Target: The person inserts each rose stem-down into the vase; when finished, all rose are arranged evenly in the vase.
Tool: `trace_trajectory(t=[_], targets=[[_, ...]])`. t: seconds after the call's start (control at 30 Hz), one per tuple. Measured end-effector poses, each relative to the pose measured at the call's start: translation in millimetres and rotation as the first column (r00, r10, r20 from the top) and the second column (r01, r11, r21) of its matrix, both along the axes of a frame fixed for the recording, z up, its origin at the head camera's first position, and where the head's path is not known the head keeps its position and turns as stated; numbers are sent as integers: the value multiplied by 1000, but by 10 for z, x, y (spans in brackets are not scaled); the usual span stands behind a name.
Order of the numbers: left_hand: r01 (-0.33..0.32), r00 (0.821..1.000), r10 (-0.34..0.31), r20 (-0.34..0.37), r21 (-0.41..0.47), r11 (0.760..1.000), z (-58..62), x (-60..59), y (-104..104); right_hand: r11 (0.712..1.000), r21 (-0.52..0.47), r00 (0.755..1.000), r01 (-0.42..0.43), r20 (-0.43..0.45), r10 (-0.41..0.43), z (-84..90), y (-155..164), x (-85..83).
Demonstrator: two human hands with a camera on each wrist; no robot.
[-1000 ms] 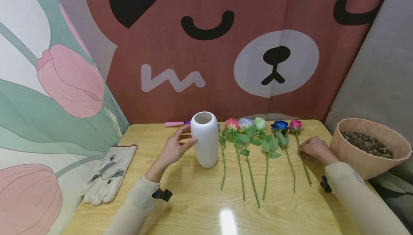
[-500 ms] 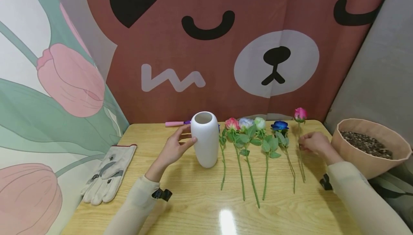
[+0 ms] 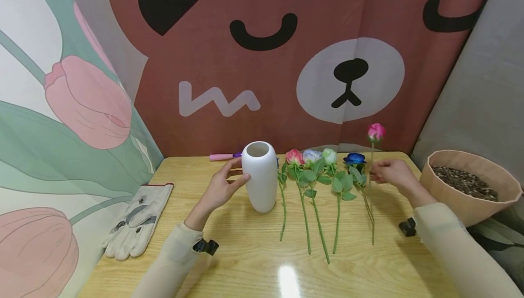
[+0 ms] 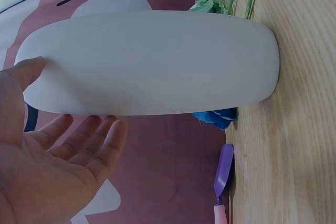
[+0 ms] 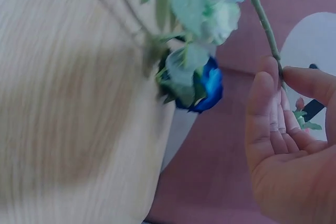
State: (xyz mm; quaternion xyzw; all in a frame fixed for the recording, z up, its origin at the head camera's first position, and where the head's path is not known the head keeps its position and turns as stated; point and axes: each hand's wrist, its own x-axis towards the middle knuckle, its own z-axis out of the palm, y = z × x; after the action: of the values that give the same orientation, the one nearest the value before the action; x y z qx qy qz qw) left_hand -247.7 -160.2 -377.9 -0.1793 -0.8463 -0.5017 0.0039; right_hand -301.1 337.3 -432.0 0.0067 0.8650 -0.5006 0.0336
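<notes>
A tall white vase [image 3: 261,184] stands upright on the table. My left hand [image 3: 221,188] holds it near its upper part, the thumb on the front and the fingers at the far side; the left wrist view shows this hand [image 4: 68,145] close up. In my right hand [image 3: 394,176], thumb and fingers pinch the stem of a pink rose [image 3: 376,132], raised upright off the table; the stem [image 5: 261,17] shows in the right wrist view. A blue rose [image 3: 354,159] lies just left of it. Red [image 3: 294,157], pale lilac [image 3: 312,156] and white [image 3: 329,156] roses lie beside the vase.
Another blue bloom [image 4: 218,118] lies partly hidden behind the vase. A purple trowel with a pink handle [image 3: 221,157] is at the back edge. Work gloves [image 3: 141,220] lie at left. A peach pot [image 3: 446,189] of soil stands at right.
The right hand has lifted the pink rose from the table and moved it up and slightly left. The left hand and vase have stayed put.
</notes>
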Motion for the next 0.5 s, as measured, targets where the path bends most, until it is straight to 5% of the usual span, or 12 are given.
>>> trace_trajectory(t=[0.23,0.5], targets=[[7,1000,-7,-8,3,1000,-11,-17,0,1000,18,1000,2,-26,-2,154,-186,55],[-6,1000,6,-9,0,1000,-271,-211,-75,1000,-18,999,17,-37,-18,216,-326,45]])
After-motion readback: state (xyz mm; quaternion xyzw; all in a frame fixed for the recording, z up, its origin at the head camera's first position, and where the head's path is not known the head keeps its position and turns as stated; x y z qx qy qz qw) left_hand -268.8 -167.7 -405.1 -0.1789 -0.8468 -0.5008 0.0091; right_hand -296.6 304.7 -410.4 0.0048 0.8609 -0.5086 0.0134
